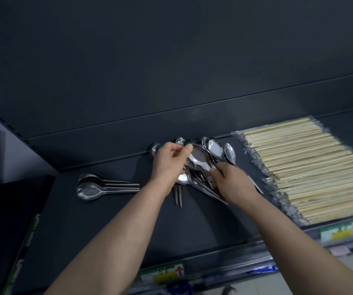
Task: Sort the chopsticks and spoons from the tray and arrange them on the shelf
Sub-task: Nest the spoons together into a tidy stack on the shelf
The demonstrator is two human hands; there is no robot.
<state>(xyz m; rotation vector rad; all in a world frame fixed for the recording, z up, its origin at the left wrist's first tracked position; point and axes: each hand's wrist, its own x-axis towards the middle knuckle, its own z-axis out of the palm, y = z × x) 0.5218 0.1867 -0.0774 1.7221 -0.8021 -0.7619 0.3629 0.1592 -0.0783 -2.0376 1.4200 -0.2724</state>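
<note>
"Head view, fingers first. Left fingers (pixel 187 149)?"

"Curled, thumb against fingertips, pinching the far rim of a large spoon (pixel 199 159). Bowl up, held just over the heap of spoons (pixel 217 149)."

"And the left hand (pixel 169 160) behind them?"

"Over the heap's left edge, forearm bare."

"Right fingers (pixel 213 172)?"

"Curled down tight among the handles at the heap's near side, gripping there. One handle or several: impossible to tell. Right hand (pixel 233 184) covering the heap's near right corner."

"Rest of the cutlery?"

"Left of the heap, apart from it: a neat stack of spoons (pixel 92 186), nested, bowls to the left, handles pointing back toward the heap. Right of the heap, just beside it: chopsticks (pixel 309 171), pale wood in clear wrappers, laid side by side in one wide band."

"Surface?"

"Dark matte shelf (pixel 107 226) under the heap and all the rest. Spoon bowls at the heap's far side up against the ridge at the back. Above the heap, a plain dark back panel (pixel 171 71). Far left of the heap, a slotted upright (pixel 1 122)."

"Room?"

"Dim. Nearer than the heap, along the shelf's front edge, two price labels (pixel 163 273) with yellow strips and red arrows. Beyond that edge, lower right of the heap, a patch of pale floor (pixel 298 283)."
</note>
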